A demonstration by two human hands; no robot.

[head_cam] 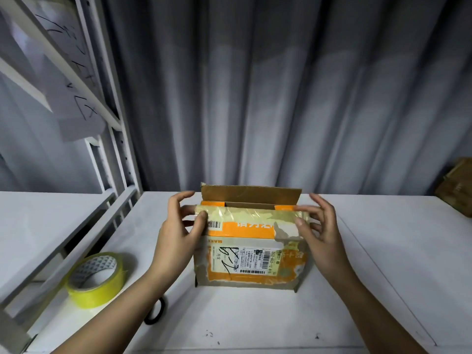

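Box (251, 254) one; left hand (178, 235), right hand (322, 235)

A cardboard box (255, 231) is showing upside-down letters "MAK"; its shipping label (245, 260) is showing "502-602-12 815" sideways.

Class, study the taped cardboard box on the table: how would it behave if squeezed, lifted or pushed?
The box probably flexes when squeezed: its card is worn and torn, and the back flap stands open. The glossy tape over its top edge may feel slippery. It looks upright and fairly narrow, so a high push might tip it.
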